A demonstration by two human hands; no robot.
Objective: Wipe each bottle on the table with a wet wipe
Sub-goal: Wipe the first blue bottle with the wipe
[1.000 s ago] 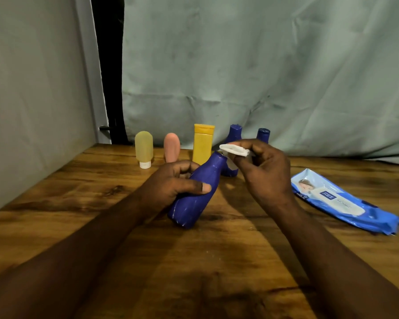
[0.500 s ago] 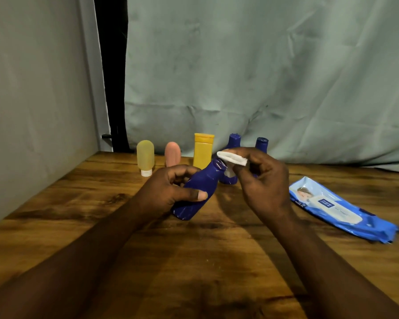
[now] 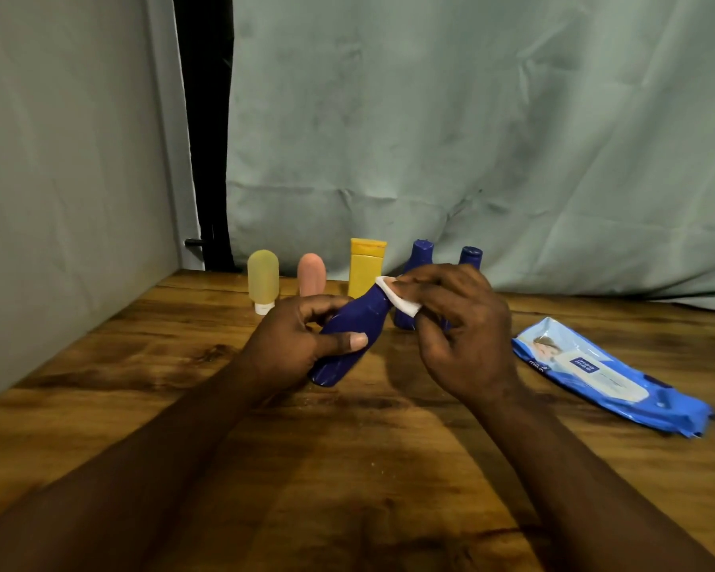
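My left hand (image 3: 302, 340) grips a dark blue bottle (image 3: 349, 332), tilted with its neck up and to the right, above the wooden table (image 3: 347, 468). My right hand (image 3: 459, 328) pinches a folded white wet wipe (image 3: 397, 297) against the bottle's neck. Behind stand a pale yellow bottle (image 3: 262, 280), a pink bottle (image 3: 311, 273), an orange-yellow bottle (image 3: 365, 266) and two more dark blue bottles (image 3: 420, 255) (image 3: 470, 257), both partly hidden by my right hand.
A blue pack of wet wipes (image 3: 607, 371) lies flat on the table to the right. A grey wall (image 3: 67, 179) closes the left side, and a grey-green cloth (image 3: 471, 138) hangs behind the bottles.
The wipe has come down from above the cap onto the neck of the held bottle. The bottle now sits a little lower and closer to me.
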